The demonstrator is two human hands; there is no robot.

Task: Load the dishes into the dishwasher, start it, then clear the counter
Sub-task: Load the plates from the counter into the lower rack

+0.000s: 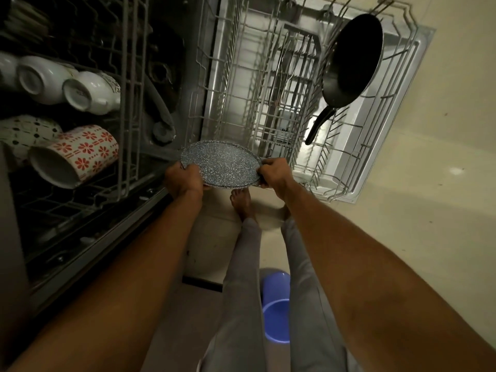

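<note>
Beside the open dishwasher (112, 183), left hand (183, 181) and right hand (272, 174) clench opposite rims of a speckled plate (221, 163), held over the lower rack's (268, 76) near edge, beside a pan (351, 60).

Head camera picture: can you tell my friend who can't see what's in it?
A person's left hand and right hand grip a speckled grey plate by its edges, over the pulled-out lower dishwasher rack. A black frying pan stands in that rack; cups lie in the upper rack.
</note>
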